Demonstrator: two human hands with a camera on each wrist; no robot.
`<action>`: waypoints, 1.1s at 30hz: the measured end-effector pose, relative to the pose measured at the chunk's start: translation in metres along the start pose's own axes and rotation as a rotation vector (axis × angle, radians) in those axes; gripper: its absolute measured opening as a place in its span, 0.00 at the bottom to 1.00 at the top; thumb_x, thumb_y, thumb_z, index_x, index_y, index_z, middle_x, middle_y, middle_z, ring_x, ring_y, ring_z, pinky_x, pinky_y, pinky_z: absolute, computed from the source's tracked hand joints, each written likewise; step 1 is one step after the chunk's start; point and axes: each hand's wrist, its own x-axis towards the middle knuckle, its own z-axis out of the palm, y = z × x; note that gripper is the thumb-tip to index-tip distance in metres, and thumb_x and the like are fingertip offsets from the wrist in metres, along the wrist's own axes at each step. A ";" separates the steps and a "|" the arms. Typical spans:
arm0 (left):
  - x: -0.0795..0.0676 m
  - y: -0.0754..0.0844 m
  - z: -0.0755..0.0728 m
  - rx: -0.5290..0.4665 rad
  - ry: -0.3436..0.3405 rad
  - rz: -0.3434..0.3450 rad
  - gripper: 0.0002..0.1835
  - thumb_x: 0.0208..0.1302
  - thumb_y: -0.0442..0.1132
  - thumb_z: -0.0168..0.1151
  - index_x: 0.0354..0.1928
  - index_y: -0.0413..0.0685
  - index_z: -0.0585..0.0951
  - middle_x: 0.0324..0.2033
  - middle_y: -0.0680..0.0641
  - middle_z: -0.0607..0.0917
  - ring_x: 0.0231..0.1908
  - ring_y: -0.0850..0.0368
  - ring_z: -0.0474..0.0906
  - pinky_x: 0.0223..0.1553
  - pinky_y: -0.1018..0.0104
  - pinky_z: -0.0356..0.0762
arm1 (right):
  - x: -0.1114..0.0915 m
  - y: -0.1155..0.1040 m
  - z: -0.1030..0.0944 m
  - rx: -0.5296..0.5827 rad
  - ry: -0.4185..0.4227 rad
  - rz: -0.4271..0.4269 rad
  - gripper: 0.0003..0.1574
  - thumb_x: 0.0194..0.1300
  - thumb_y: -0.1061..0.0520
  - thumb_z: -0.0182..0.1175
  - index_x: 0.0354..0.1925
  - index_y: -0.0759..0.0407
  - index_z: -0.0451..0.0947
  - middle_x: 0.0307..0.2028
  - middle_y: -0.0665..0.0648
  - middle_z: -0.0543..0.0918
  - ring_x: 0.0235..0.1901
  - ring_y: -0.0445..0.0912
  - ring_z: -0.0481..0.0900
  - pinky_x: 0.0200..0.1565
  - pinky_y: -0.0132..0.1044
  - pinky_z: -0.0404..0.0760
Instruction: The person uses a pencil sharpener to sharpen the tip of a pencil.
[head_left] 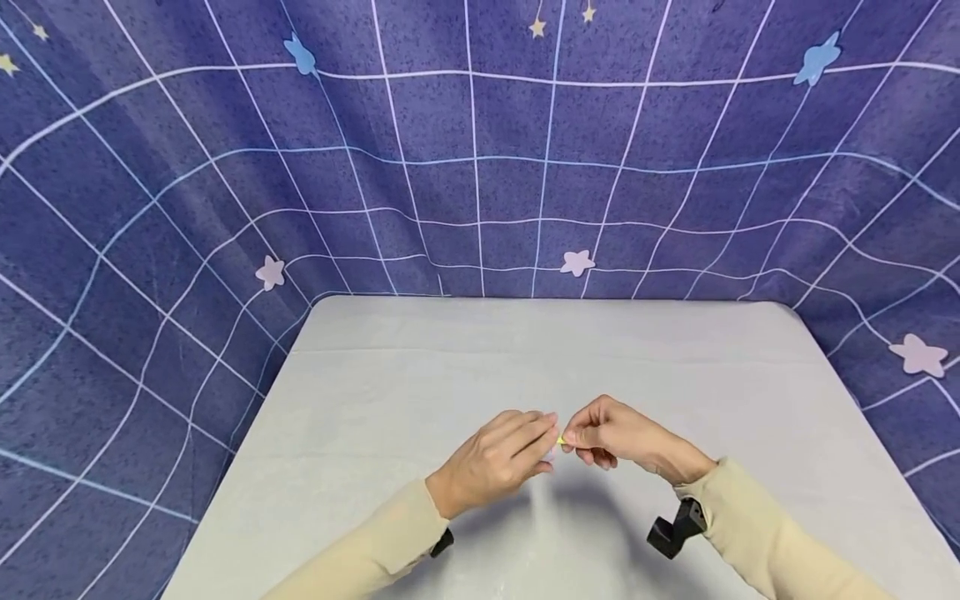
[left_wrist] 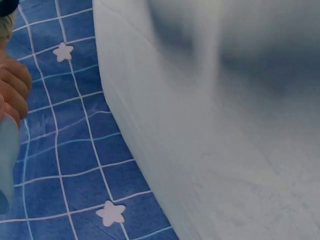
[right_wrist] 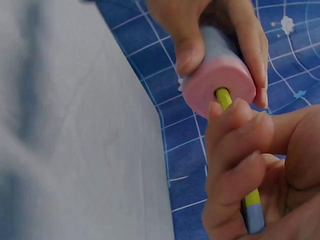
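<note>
A cylindrical pencil sharpener with a pink end face (right_wrist: 202, 92) and a light blue-grey body (right_wrist: 217, 44) is held in my left hand (head_left: 495, 458), thumb on one side and fingers on the other. My right hand (head_left: 622, 433) pinches a yellow-green pencil (right_wrist: 252, 198) with a grey-blue end. The pencil's far end sits in the hole of the pink face, its tip hidden inside. In the left wrist view, the sharpener's body (left_wrist: 7, 165) and the right hand's curled fingers (left_wrist: 14, 87) show at the left edge.
Both hands are above a table with a white cover (head_left: 420, 375). A blue curtain (head_left: 510, 192) with grid lines and stars hangs behind and at the sides. Black wrist cameras, such as the right one (head_left: 675, 527), sit at the beige sleeves.
</note>
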 end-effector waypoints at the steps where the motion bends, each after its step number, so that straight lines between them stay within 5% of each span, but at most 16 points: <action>1: -0.001 -0.001 0.001 0.021 0.006 0.022 0.19 0.63 0.45 0.52 0.45 0.35 0.78 0.44 0.41 0.80 0.43 0.51 0.78 0.48 0.64 0.73 | 0.000 0.000 0.000 0.020 -0.006 0.020 0.14 0.61 0.58 0.55 0.25 0.68 0.76 0.12 0.50 0.71 0.09 0.38 0.64 0.13 0.26 0.62; 3: -0.002 -0.002 0.002 0.021 -0.002 0.027 0.19 0.62 0.46 0.53 0.44 0.36 0.79 0.44 0.42 0.81 0.44 0.51 0.77 0.48 0.64 0.73 | 0.001 0.002 0.000 0.017 0.002 0.035 0.13 0.61 0.58 0.55 0.25 0.66 0.75 0.13 0.50 0.72 0.10 0.38 0.65 0.13 0.26 0.63; 6: -0.003 -0.006 0.004 -0.047 -0.070 -0.069 0.21 0.55 0.48 0.61 0.45 0.38 0.79 0.44 0.44 0.81 0.44 0.55 0.78 0.47 0.67 0.73 | 0.001 0.007 0.004 -0.160 0.089 -0.069 0.10 0.62 0.57 0.55 0.26 0.60 0.76 0.16 0.50 0.75 0.12 0.39 0.70 0.15 0.28 0.68; 9: -0.003 -0.011 0.001 -0.211 -0.164 -0.296 0.25 0.49 0.49 0.67 0.46 0.40 0.80 0.43 0.45 0.82 0.43 0.57 0.78 0.46 0.68 0.73 | 0.003 0.015 0.011 -0.471 0.288 -0.319 0.03 0.59 0.58 0.59 0.32 0.55 0.79 0.24 0.48 0.81 0.20 0.37 0.75 0.21 0.28 0.73; 11: -0.001 -0.016 -0.002 -0.389 -0.235 -0.500 0.25 0.47 0.49 0.68 0.46 0.41 0.80 0.42 0.47 0.82 0.40 0.59 0.79 0.41 0.71 0.75 | 0.004 0.022 0.015 -0.670 0.454 -0.520 0.08 0.54 0.61 0.63 0.35 0.54 0.79 0.29 0.46 0.82 0.26 0.36 0.77 0.26 0.29 0.75; 16: 0.009 -0.032 -0.015 -0.877 -0.389 -0.957 0.18 0.51 0.44 0.67 0.44 0.44 0.81 0.38 0.49 0.84 0.36 0.62 0.78 0.38 0.71 0.75 | 0.010 0.028 0.020 -1.065 0.721 -1.002 0.08 0.62 0.63 0.53 0.36 0.61 0.80 0.32 0.51 0.82 0.30 0.43 0.80 0.32 0.34 0.78; 19: 0.010 -0.041 -0.019 -1.091 -0.435 -1.068 0.14 0.55 0.39 0.63 0.42 0.40 0.82 0.36 0.44 0.84 0.34 0.61 0.79 0.37 0.68 0.76 | 0.013 0.021 0.021 -1.194 0.786 -1.205 0.14 0.66 0.64 0.46 0.34 0.64 0.80 0.31 0.54 0.82 0.28 0.44 0.80 0.33 0.33 0.78; 22: 0.006 -0.044 -0.016 -1.248 -0.423 -1.124 0.13 0.56 0.36 0.62 0.42 0.35 0.81 0.34 0.40 0.84 0.29 0.60 0.79 0.31 0.67 0.77 | 0.014 0.014 0.020 -1.216 0.812 -1.320 0.13 0.64 0.67 0.48 0.32 0.65 0.81 0.29 0.55 0.82 0.25 0.44 0.79 0.29 0.32 0.77; 25: 0.007 -0.043 -0.015 -1.262 -0.387 -1.130 0.15 0.53 0.38 0.65 0.42 0.37 0.82 0.35 0.41 0.84 0.32 0.60 0.80 0.34 0.67 0.77 | 0.017 0.014 0.019 -1.194 0.835 -1.360 0.13 0.63 0.67 0.50 0.29 0.64 0.81 0.26 0.54 0.82 0.22 0.43 0.78 0.25 0.31 0.77; 28: 0.010 -0.037 -0.014 -1.130 -0.349 -1.112 0.18 0.48 0.41 0.69 0.41 0.41 0.83 0.36 0.45 0.85 0.36 0.60 0.80 0.37 0.68 0.77 | 0.017 0.017 0.019 -1.136 0.779 -1.275 0.13 0.63 0.65 0.49 0.30 0.63 0.81 0.25 0.52 0.81 0.21 0.41 0.77 0.23 0.29 0.76; 30: 0.012 -0.031 -0.013 -0.981 -0.327 -1.057 0.20 0.44 0.42 0.72 0.41 0.43 0.83 0.37 0.47 0.85 0.37 0.61 0.80 0.38 0.70 0.76 | 0.015 0.019 0.019 -1.027 0.683 -1.134 0.10 0.63 0.64 0.51 0.31 0.62 0.80 0.24 0.50 0.80 0.18 0.37 0.73 0.21 0.25 0.73; 33: 0.012 -0.021 -0.009 -0.708 -0.286 -0.819 0.24 0.41 0.44 0.73 0.43 0.42 0.82 0.39 0.47 0.84 0.40 0.59 0.79 0.42 0.72 0.75 | 0.010 0.016 0.016 -0.716 0.466 -0.772 0.07 0.61 0.63 0.55 0.32 0.61 0.80 0.21 0.48 0.80 0.14 0.32 0.66 0.15 0.22 0.66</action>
